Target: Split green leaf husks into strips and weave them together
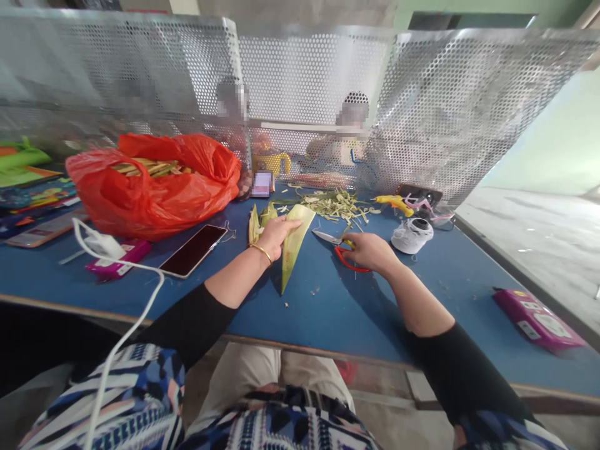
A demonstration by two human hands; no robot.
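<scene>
Over the blue table (300, 325), a pale corn husk (296, 247) is pinched in my left fingers (291, 223); near it, my right fingers (359, 242) curl around scissors (329, 238). Seemingly trimming; a cut calls for bringing blades to husk, held steady.

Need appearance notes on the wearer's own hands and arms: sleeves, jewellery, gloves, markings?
Left hand: no glove, a thin gold-coloured bangle at the wrist. Right hand: no glove, nothing visible at the wrist. Both forearms wear plain black sleeves, ending short of the wrists; patterned blue, white and black fabric shows further up. No markings visible on the black.
</scene>
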